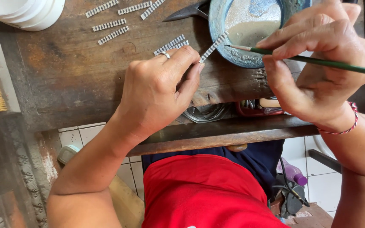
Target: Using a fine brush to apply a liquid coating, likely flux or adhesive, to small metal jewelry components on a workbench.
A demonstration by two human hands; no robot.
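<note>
Our left hand [159, 90] pinches a metal strip [213, 47] at the bowl's [216, 25] nine o'clock; right hand [317, 63] grips a brush [317, 61].

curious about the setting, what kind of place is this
Probably a small metalcraft or jewellery workshop: a worn wooden bench, patterned metal strips laid out, and a fine brush by a bowl of greyish liquid.

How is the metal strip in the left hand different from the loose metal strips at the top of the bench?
The held strip is pinched in the left hand and lifted, its far end over the blue bowl; the loose strips lie flat on the wooden bench, untouched. The held strip is alone, near the brush tip; the loose ones lie grouped. All are silvery and ridged.
</note>
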